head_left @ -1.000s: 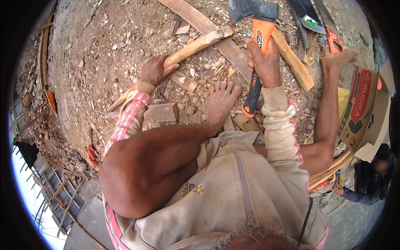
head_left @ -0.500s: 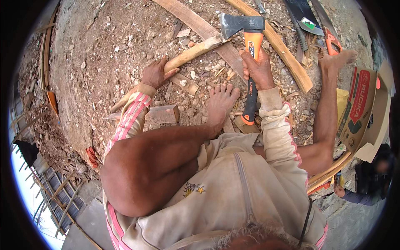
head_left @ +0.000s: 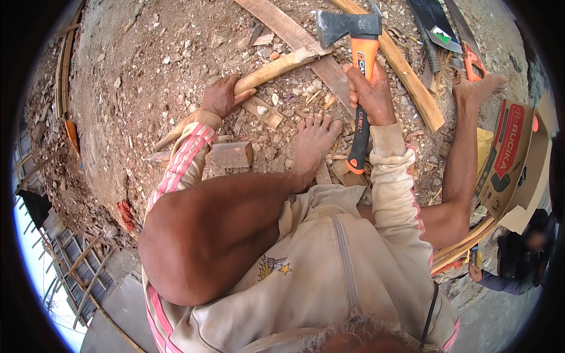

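My left hand (head_left: pixel 222 99) is closed around a peeled wooden stick (head_left: pixel 273 72), which slants up to the right. Its cut far end rests over a flat wooden board (head_left: pixel 332 76) on the ground. In my right hand (head_left: pixel 373 97) is a hatchet (head_left: pixel 347 26) with a dark head and an orange and black handle, gripped around mid-handle. The blade points left, at the stick's far end; whether it touches the wood I cannot tell. My bare foot (head_left: pixel 318 135) is planted between the two hands, below the board.
A squared wood block (head_left: pixel 232 155) lies near my left forearm. On the right are a long timber strip (head_left: pixel 412 79), an orange-handled saw (head_left: pixel 472 62) and an open cardboard box (head_left: pixel 503 159). Another person (head_left: pixel 527 253) is at the lower right. Stones and wood chips litter the ground.
The view has shifted slightly. The hatchet's head sits a little higher and its blade overlaps the stick's end more closely. Both hands keep their grips.
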Demonstrator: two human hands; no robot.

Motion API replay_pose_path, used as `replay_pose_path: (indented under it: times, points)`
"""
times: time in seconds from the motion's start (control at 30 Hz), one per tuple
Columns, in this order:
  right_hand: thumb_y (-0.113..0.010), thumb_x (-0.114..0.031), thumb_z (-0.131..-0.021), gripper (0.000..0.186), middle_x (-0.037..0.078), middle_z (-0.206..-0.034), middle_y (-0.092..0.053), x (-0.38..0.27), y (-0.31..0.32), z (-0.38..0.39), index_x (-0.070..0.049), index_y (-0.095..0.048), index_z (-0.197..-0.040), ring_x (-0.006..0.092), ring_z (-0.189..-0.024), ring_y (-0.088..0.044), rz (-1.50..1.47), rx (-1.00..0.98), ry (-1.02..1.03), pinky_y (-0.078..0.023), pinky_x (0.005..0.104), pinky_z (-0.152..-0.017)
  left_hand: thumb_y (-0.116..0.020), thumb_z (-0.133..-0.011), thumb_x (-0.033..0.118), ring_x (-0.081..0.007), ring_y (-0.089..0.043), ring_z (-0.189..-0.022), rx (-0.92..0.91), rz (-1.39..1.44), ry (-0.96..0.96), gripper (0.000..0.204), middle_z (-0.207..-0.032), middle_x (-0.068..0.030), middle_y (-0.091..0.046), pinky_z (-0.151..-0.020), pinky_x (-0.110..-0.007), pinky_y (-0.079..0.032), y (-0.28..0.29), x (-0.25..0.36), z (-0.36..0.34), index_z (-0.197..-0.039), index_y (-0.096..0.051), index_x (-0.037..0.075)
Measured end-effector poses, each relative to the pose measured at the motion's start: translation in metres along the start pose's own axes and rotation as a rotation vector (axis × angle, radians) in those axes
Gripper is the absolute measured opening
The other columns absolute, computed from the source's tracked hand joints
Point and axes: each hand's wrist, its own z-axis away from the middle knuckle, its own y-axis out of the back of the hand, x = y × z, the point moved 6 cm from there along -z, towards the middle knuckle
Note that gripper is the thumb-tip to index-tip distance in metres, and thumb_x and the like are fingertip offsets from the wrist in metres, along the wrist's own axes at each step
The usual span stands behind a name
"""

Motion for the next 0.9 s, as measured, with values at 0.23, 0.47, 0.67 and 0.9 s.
replay_pose_path:
  times: [0.23, 0.47, 0.67, 0.9]
  points:
    - [-0.065, -0.013, -0.098, 0.014, -0.003, -0.066, -0.050, -0.029, 0.010, -0.001, -0.007, -0.053, -0.100, 0.0048, -0.046, -0.047, -0.026, 0.100, 0.215, -0.039, 0.0237, -0.039, -0.056, -0.090, 0.071, -0.0338, -0.070, -0.093, -0.003, -0.021, 0.013, 0.066, -0.103, -0.0132, -0.071, -0.076, -0.047, -0.057, 0.005, 0.004, -0.005, -0.116, -0.061, 0.010]
    - [-0.067, -0.014, -0.096, 0.017, -0.001, -0.067, -0.054, -0.020, 0.000, 0.006, -0.004, -0.053, -0.100, 0.0070, -0.046, -0.051, 0.132, 0.067, 0.202, -0.040, 0.0246, -0.039, -0.055, -0.090, 0.073, -0.0347, -0.069, -0.097, -0.041, -0.029, 0.026, 0.071, -0.104, -0.0139, -0.071, -0.078, -0.047, -0.057, -0.002, 0.002, 0.006, -0.119, -0.061, 0.008]
    - [-0.067, -0.012, -0.097, 0.015, -0.002, -0.064, -0.052, -0.040, -0.002, 0.009, -0.005, -0.053, -0.098, 0.0056, -0.045, -0.047, 0.116, 0.161, 0.384, -0.038, 0.0238, -0.038, -0.055, -0.090, 0.072, -0.0350, -0.069, -0.098, -0.069, 0.006, 0.048, 0.069, -0.104, -0.0133, -0.071, -0.080, -0.047, -0.057, 0.010, 0.007, -0.006, -0.119, -0.061, 0.009]
    - [-0.068, -0.014, -0.097, 0.018, -0.002, -0.063, -0.050, -0.038, 0.003, 0.009, -0.006, -0.053, -0.098, 0.0052, -0.044, -0.046, 0.038, 0.079, 0.175, -0.038, 0.0231, -0.038, -0.056, -0.090, 0.072, -0.0345, -0.070, -0.096, -0.012, -0.017, 0.008, 0.068, -0.105, -0.0132, -0.071, -0.078, -0.047, -0.057, 0.001, 0.006, 0.004, -0.119, -0.062, 0.011]
